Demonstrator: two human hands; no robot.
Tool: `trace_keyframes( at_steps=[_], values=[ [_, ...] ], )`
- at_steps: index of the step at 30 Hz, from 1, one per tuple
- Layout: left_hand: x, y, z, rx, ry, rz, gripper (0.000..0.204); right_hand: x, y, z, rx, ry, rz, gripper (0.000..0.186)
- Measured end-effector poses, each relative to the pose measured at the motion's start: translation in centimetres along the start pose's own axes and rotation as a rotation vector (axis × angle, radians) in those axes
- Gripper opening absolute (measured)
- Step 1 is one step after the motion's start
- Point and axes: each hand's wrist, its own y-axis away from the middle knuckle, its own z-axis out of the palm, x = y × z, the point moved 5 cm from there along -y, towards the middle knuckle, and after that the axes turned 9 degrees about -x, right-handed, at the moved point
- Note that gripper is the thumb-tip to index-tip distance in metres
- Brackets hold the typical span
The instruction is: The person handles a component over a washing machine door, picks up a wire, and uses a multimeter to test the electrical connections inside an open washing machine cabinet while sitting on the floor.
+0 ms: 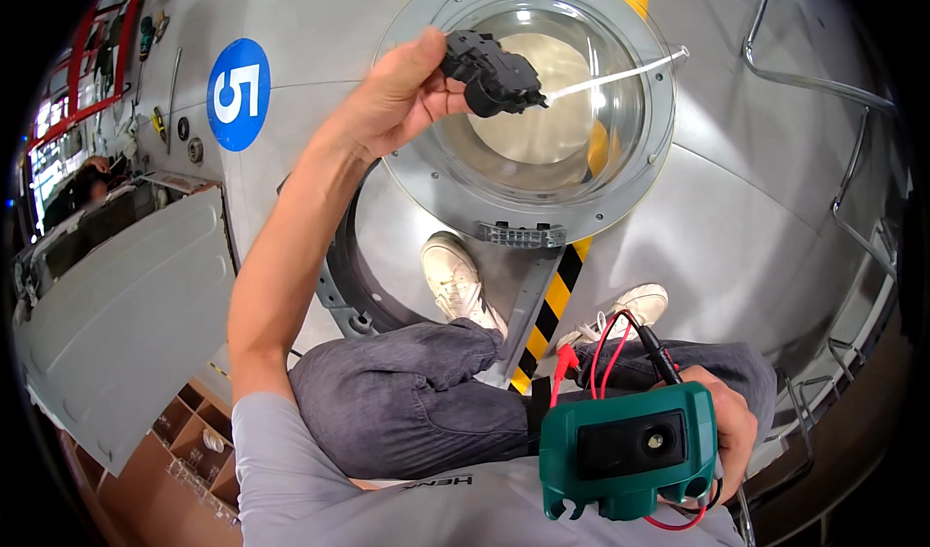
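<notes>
Pictured at far left with a pale curved panel (126,300), a brown compartmented box (136,508) below, then a blue disc (222,121) on the floor (746,188) bearing a white numeral (236,93). Wears a grey shirt (291,440) with short dark lettering (448,481) at the chest. Holds a black moulded part (494,72) aloft in the left hand (402,92), thumb and fingers closed on it, over a round grey frame (431,179) with a clear bowl. Looks to be mid-handling: part already free of any mounting, neither red clip (566,359) nor black probe (663,358) put to it. Displays a white strip (615,82) running rightward from the part. Grasps a green device (630,494) in the right hand (734,416), fingers mostly hidden. Shows no readable label on part or device.
</notes>
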Motion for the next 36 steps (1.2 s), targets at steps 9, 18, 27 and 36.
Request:
trace_keyframes(
  at_steps=[9,18,27,36],
  values=[
    [0.0,-0.6,0.6,0.030,-0.378,-0.099,0.081,0.0,0.4,0.3,0.079,0.007,0.107,0.052],
    [0.3,-0.8,1.5,0.002,-0.418,-0.096,0.058,0.0,0.7,0.2,0.064,0.023,0.077,0.053],
    [0.5,-0.5,1.7,0.022,-0.438,-0.153,0.050,-0.7,0.0,0.2,0.052,-0.034,0.134,0.056],
    [-0.1,-0.2,2.6,-0.012,-0.594,-0.112,0.052,-0.8,-0.3,0.1,0.077,-0.026,0.167,0.055]
  ],
)
